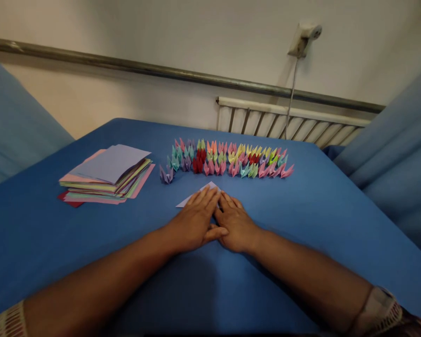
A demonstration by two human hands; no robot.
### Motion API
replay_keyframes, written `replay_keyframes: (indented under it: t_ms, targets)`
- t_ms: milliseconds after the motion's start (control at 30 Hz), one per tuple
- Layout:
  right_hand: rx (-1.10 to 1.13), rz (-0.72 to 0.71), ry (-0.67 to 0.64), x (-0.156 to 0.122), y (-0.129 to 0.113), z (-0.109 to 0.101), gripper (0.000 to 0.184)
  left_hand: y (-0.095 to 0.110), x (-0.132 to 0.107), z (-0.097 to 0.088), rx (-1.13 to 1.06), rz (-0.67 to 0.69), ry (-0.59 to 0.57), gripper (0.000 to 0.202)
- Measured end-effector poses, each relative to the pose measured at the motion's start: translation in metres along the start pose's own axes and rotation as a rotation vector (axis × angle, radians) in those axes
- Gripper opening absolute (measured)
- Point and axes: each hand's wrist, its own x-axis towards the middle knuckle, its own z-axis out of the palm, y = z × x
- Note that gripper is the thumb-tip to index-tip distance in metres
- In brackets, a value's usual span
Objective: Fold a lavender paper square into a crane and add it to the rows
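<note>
A pale lavender sheet of paper (188,201), folded into a triangle, lies on the blue-covered table (133,262) with its point facing away from me. My left hand (198,217) rests flat on it, fingers stretched forward and thumb reaching across to the other hand. Close beside it, my right hand (234,222) lies flat with its fingers extended over the paper's right side. The two hands touch and cover most of the lower edge. Just beyond them stand several rows of folded paper cranes (228,161) in pink, red, green, yellow and purple.
On the left is a stack of coloured paper sheets (108,171), lavender on top. A single purple crane (166,175) sits at the near left of the rows. Behind the table are a metal rail (154,70), a radiator (284,110), a wall socket (300,42) and blue curtains (403,150).
</note>
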Motion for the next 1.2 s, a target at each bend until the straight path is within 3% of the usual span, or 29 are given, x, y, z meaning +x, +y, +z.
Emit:
replay_keyframes:
  t_ms: [133,267,400,567,700,833,933,1000,1067,1200]
  targets:
    - [0.012,-0.010,0.007,0.000,-0.001,-0.001,0.068,0.001,0.014,0.006,-0.089,0.087,0.010,0.087]
    - [0.047,0.031,0.066,-0.001,-0.004,0.000,0.070,-0.016,0.017,0.008,-0.063,-0.058,0.016,0.080]
    - [0.091,0.112,0.119,-0.001,0.001,0.000,0.066,-0.035,0.010,0.008,-0.022,-0.164,0.110,0.068]
    - [0.286,0.255,0.337,0.007,0.021,0.005,0.054,-0.042,0.005,-0.001,-0.080,-0.151,0.205,0.067]
    - [0.512,0.266,0.508,0.014,0.032,0.014,0.047,-0.035,0.004,-0.003,-0.138,-0.164,0.237,0.071]
    - [0.715,0.244,0.574,0.017,0.034,0.020,0.042,-0.030,0.004,-0.004,-0.269,-0.260,0.286,0.070]
    - [0.855,0.243,0.686,0.019,0.036,0.018,0.039,-0.027,0.005,-0.009,-0.491,-0.326,0.270,0.049]
    - [0.945,0.233,0.784,0.019,0.037,0.013,0.038,-0.025,0.004,-0.014,-0.756,-0.363,0.252,0.037]
    - [1.055,0.211,0.847,0.019,0.037,0.007,0.039,-0.021,0.003,-0.020,-1.082,-0.412,0.257,0.037]
    - [1.307,0.150,0.761,0.019,0.029,-0.003,0.039,-0.015,0.001,-0.027,-1.550,-0.549,0.262,0.044]
